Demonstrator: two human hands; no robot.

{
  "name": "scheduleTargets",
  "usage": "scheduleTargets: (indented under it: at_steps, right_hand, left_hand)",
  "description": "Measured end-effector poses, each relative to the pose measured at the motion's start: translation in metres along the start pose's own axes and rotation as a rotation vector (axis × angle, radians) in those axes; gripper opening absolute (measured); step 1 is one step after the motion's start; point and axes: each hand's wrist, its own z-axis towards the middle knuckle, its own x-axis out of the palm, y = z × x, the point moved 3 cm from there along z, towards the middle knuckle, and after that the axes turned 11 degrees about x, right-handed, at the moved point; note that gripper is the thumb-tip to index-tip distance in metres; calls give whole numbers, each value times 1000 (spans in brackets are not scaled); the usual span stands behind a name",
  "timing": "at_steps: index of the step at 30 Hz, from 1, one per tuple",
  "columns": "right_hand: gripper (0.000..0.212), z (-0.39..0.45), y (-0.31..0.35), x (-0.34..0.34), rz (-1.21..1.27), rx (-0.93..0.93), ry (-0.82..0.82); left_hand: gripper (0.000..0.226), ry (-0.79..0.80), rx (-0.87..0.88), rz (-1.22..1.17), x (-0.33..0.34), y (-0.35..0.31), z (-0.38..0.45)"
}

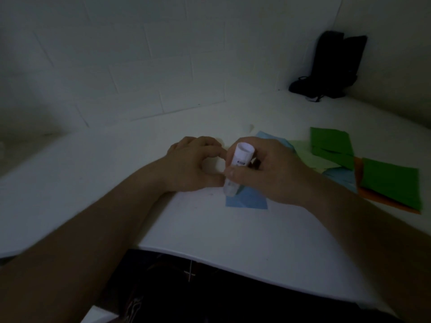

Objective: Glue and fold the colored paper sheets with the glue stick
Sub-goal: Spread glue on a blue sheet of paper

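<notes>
While the glue stick is held upright over the work, the right hand grips its white barrel, thumb across the front and fingers curled behind. The left hand lies just left of the glue stick with fingers curled, thumb and forefinger drawn toward the barrel; whether it pinches the lower part of the tube or holds nothing cannot be told in the dim, blurred view. Whether the cap is on cannot be told either.

The lower end of the glue stick stands over a light blue paper sheet, which lies flat on the white surface and extends under both hands. To the right of the glue stick, near it, lies a pale green sheet. Further right are two dark green sheets, a second light blue sheet and an orange sheet overlapped by the nearer dark green one. Well beyond the glue stick, in the far right corner, stands a black pouch against the tiled wall.

Handling judgement: the glue stick is light, rigid and smooth; grip it around mid-barrel. The paper is thin, limp and easily creased or torn when damp with glue; hold it flat near an edge with the free hand, and lift it by a corner.
</notes>
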Motion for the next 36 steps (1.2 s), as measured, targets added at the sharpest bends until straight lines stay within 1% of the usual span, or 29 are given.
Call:
scheduleTargets:
  at_steps: [1, 3, 6, 8, 11, 18, 20, 22, 24, 28, 30, 32, 36]
  right_hand:
    - [33, 0, -1, 1, -34, -2, 12]
    - [31, -2, -3, 3, -70, 0, 30]
    - [23, -4, -2, -3, -117, -18, 29]
    - [22, -5, -3, -9, -142, -22, 58]
    - [17, -6, -8, -18, -163, 9, 91]
    - [17, -8, -13, -30, -231, 2, 107]
    - [17, -7, -14, -31, -224, -10, 72]
    - [18, -6, -12, -32, -165, -36, 7]
    - [15, -5, -8, -27, -97, -62, -9]
    - [12, -5, -3, -13, -72, -60, 84]
    - [9, -6, -4, -13, -91, -63, 107]
    - [4, -7, -8, -19, -110, -42, 121]
    - [12, -7, -13, -30, -171, -8, 132]
  left_hand:
    - [84, 0, -2, -5, 0, 0, -1]
    - [88, 13, -4, -9, -1, -1, -2]
    - [80, 7, 2, -13, -2, -4, -3]
    - [77, 5, 4, -11, -2, -6, -3]
    - [69, -6, -3, -11, -1, -5, -3]
    - [69, -3, -5, -15, -2, -5, -4]
    - [69, 3, -8, -20, -2, -6, -4]
    - [67, 9, -5, -20, -2, -6, -4]
    - [65, 12, -1, -18, -2, -6, -4]
    - [65, 1, 1, -1, -2, -7, -3]
    - [68, 1, 1, -1, -2, -6, -3]
    - [66, 0, -4, -1, -2, -6, -4]
    - [65, 1, 0, -3, -1, -3, -4]
